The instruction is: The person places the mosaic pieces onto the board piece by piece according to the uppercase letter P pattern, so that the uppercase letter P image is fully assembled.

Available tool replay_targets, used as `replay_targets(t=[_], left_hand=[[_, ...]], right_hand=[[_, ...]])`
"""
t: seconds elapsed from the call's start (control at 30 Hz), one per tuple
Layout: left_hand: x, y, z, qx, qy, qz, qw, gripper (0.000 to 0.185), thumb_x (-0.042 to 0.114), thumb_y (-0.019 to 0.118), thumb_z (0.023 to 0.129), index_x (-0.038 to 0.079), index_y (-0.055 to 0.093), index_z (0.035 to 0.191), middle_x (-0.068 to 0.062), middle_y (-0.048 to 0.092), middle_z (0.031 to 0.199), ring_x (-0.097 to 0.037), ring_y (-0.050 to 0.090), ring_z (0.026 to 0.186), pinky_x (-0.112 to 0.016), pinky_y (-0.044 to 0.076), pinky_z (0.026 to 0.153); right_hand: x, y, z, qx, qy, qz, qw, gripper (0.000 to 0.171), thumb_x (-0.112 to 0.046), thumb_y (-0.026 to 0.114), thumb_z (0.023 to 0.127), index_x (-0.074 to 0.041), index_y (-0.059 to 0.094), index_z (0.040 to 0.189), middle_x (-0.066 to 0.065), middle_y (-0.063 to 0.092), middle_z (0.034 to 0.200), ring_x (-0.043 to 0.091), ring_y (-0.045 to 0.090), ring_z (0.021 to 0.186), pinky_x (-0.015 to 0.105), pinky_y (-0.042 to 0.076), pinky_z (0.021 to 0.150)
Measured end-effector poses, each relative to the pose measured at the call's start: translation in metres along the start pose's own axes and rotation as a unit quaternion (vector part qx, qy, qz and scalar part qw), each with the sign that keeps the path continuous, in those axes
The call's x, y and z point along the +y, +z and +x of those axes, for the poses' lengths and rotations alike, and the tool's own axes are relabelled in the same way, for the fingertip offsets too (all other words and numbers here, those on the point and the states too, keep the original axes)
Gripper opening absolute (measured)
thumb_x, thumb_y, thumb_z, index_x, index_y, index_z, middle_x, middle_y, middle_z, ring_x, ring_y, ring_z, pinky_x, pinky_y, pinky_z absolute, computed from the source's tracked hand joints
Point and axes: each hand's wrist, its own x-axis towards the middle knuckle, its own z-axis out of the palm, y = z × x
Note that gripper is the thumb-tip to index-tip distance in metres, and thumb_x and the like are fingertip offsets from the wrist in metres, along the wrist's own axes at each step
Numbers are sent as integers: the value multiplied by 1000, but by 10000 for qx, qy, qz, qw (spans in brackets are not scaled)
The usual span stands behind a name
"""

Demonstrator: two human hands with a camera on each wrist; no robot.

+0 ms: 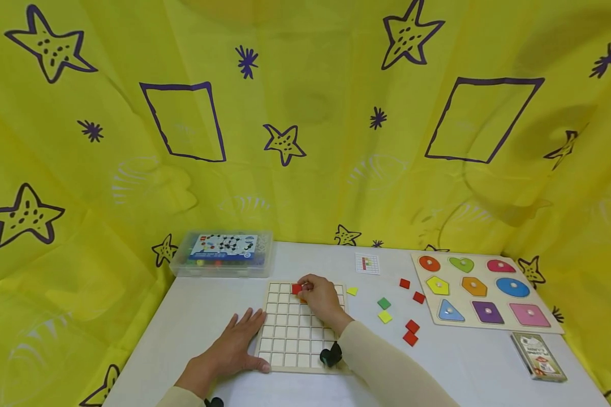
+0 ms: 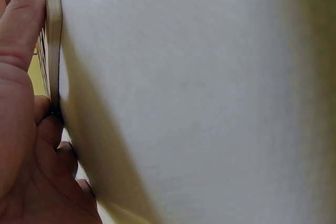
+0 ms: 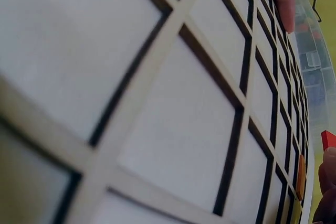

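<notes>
A wooden grid board lies on the white table. My right hand is over the board's far edge and pinches a red square tile just above a cell. The right wrist view shows the same red tile beside an orange tile lying in a cell of the grid board. My left hand lies flat on the table against the board's left side, fingers straight. In the left wrist view, that left hand touches the board's edge.
Loose tiles lie right of the board: yellow, green, several red ones. A pattern card, a shape puzzle, a clear plastic box and a card pack also sit on the table. Yellow cloth hangs behind.
</notes>
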Motion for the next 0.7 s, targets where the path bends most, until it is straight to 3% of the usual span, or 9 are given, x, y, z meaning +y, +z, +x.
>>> replay_targets(t=[0.7], left_hand=[[-1, 2, 0, 18, -5, 22, 10000, 123, 61, 89, 72, 1, 32, 164, -18, 31, 172, -44, 18, 162, -67, 10, 130]], right_hand=[[4, 6, 2, -56, -156, -518, 9985, 17, -2, 76, 92, -10, 76, 107, -1, 68, 87, 14, 57, 78, 31, 52, 74]])
